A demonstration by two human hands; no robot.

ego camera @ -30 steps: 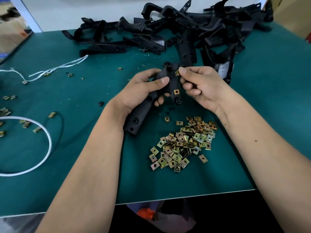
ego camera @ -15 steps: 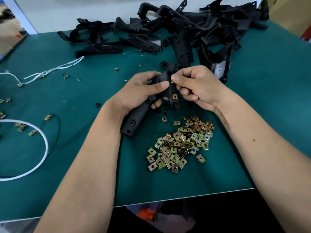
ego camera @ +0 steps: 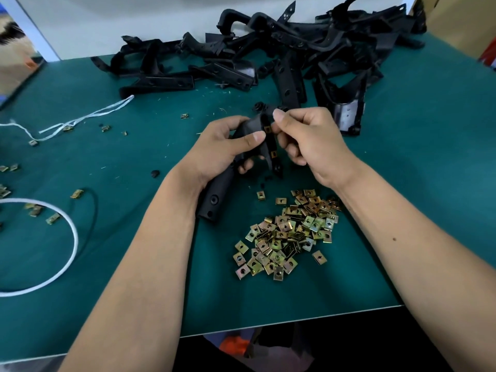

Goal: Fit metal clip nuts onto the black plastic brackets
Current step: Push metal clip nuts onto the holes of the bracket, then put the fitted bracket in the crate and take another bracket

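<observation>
1. Green bench mat [ego camera: 402, 183] under a white wall; heap of black brackets [ego camera: 308, 49] at the far edge, loose pile of clip nuts [ego camera: 290, 234] near the front, stray nuts and a white cord loop [ego camera: 67, 253] to the left.
2. Left hand [ego camera: 222, 149] grips the bracket in work [ego camera: 241, 162], thumb across its face, lower end resting by the wrist.
3. Right hand [ego camera: 308, 140] pinches at the upper clip nut [ego camera: 267, 129] on the bracket's edge.
4. Change: a second ago that nut sat under the thumb near the top corner; now it shows seated on the edge, above the lower fitted nut [ego camera: 273, 154].
5. Judgement: second nut is probably home; next likely a fresh nut or bracket.
</observation>
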